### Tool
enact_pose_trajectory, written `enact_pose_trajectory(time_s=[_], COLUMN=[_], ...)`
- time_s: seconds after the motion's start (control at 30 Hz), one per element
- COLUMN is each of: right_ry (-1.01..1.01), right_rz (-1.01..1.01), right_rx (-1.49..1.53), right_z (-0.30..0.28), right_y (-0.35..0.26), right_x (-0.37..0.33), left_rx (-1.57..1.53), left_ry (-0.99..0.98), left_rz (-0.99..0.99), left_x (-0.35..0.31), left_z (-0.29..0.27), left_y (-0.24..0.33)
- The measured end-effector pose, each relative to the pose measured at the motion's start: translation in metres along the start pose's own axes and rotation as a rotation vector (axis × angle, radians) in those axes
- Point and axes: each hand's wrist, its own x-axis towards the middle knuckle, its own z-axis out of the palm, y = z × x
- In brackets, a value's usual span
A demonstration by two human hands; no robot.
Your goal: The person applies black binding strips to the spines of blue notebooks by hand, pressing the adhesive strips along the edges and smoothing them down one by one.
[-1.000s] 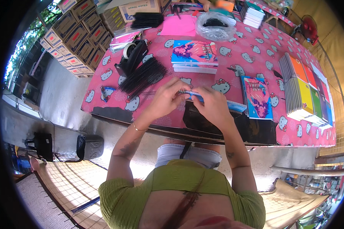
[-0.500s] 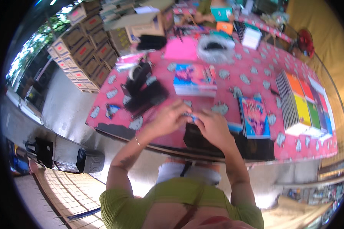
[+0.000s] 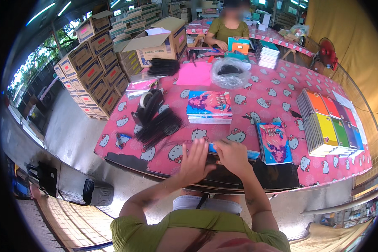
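My left hand [image 3: 193, 163] is open at the table's front edge, its fingers stretched out together and pointing away from me. Beside it, my right hand [image 3: 234, 158] is closed, thumb and curled fingers on a blue-edged notebook [image 3: 253, 154] that shows only as a narrow strip on both sides of that hand. Most of this notebook is hidden under the hands. Just beyond lies a stack of notebooks [image 3: 209, 105] with pink and blue covers. To the right rests another such notebook [image 3: 275, 143], black coil along its left side. Left of my hands lies a pile of black spiral coils [image 3: 159, 127].
A tape dispenser [image 3: 149, 105] stands behind the coils. Stacks of colourful notebooks [image 3: 329, 124] fill the right side. A plastic bag [image 3: 230, 73] with black contents and a pink sheet [image 3: 194, 74] lie farther back. Cartons [image 3: 90, 69] stand left; a person [image 3: 229, 29] sits opposite.
My hands have come nearer to me and apart from their joined fingertips. My left hand has flattened out. The view has tilted up, showing more of the person opposite.
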Motion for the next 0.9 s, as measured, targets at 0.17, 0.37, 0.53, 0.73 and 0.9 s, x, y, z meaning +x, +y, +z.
enact_pose_trajectory(time_s=[0.17,0.37,0.53,0.73,0.9], right_ry=[0.206,-0.061,0.057,0.079,0.013], right_rz=[-0.134,0.046,-0.027,-0.002,0.035], right_rx=[-0.083,-0.042,-0.074,-0.048,-0.077], right_z=[-0.021,-0.025,-0.022,-0.018,-0.018], right_y=[0.0,0.015,0.022,0.029,0.033], right_x=[-0.018,-0.025,-0.025,-0.026,-0.027], left_rx=[0.041,0.204,-0.096,-0.088,0.013], left_ry=[-0.079,0.035,0.15,-0.199,-0.058], left_rz=[0.011,0.018,0.069,0.1,0.166], left_x=[0.009,0.063,0.038,0.025,0.073], left_z=[0.004,-0.011,0.004,-0.003,-0.008], left_y=[0.003,-0.004,0.009,0.024,0.015])
